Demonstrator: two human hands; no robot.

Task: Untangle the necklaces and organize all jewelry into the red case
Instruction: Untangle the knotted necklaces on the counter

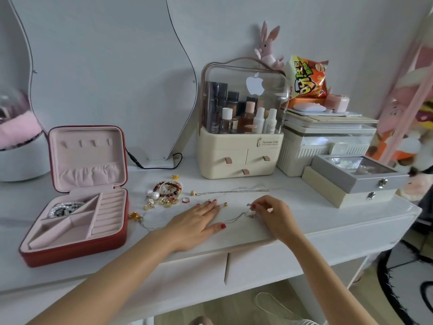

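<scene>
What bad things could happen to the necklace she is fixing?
The right hand pinches the thin necklace while the left hand presses flat beside it; a hard pull might snap the chain or tighten a knot. The loose earrings lie close by and could get swept along.

red case (77,249): lid upright, pink lining, a beaded piece in its back-left compartment.
silver necklace (236,218): thin chain on the white desk, pendant end under the fingers.
gold necklace (230,191): stretched straight behind.
jewelry pile (166,193): bracelets, pearls, rings, beside the case.
</scene>
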